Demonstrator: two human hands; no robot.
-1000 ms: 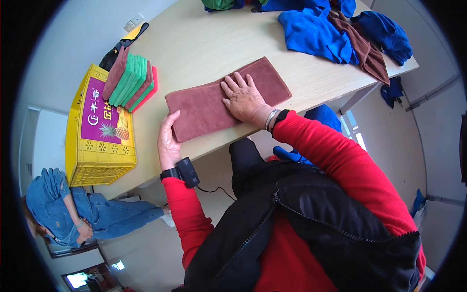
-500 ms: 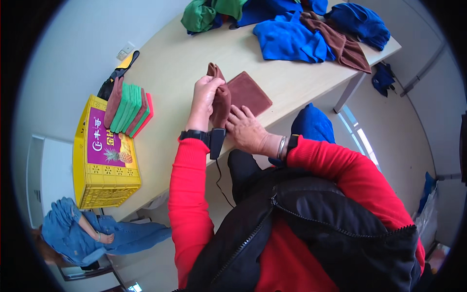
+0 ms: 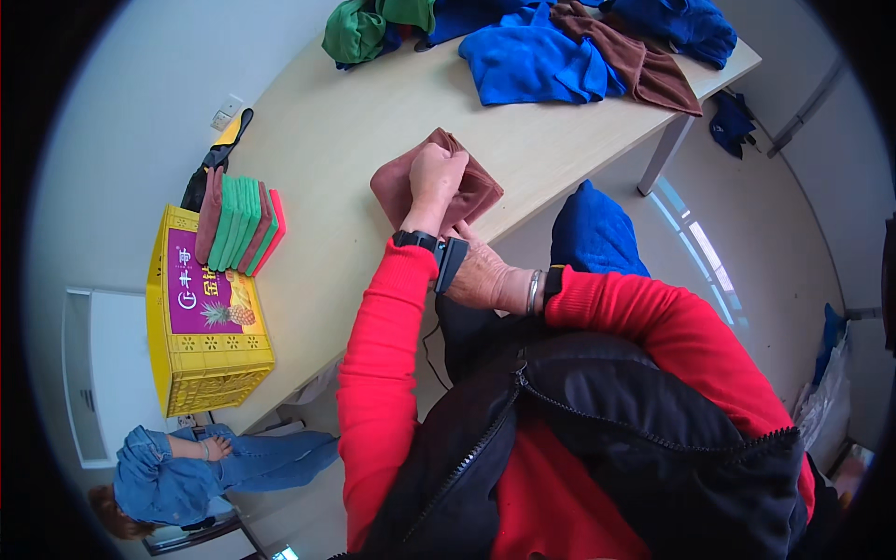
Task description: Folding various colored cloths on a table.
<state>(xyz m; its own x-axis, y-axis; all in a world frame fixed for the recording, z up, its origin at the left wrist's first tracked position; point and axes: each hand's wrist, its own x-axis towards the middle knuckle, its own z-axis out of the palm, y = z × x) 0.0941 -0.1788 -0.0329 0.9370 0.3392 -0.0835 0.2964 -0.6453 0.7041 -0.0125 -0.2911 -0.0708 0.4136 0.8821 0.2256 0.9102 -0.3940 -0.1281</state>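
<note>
A brown cloth [image 3: 397, 189], folded into a thick square with loose layered edges on its right side, lies on the table near its front edge. My left hand [image 3: 437, 175] is closed on the top layer near the cloth's middle, with its fingertips hidden. Just below, my right hand [image 3: 483, 269] reaches under the left wrist. Its visible fingers stretch out to the cloth's near edge; the others are hidden by the left wrist and the black device strapped there.
On the left, a yellow crate [image 3: 215, 364] stands beside a row of folded green, brown and red cloths [image 3: 245, 224]. Crumpled blue cloths [image 3: 537, 61], a brown one [image 3: 644, 70] and a green one [image 3: 355, 33] lie at the back. A person in denim [image 3: 177, 471] sits at left.
My left hand has moved right and down, laying the raised brown fold over the flat square. The right hand's fingers have slid from the cloth's top to its near edge. The view has shifted slightly.
</note>
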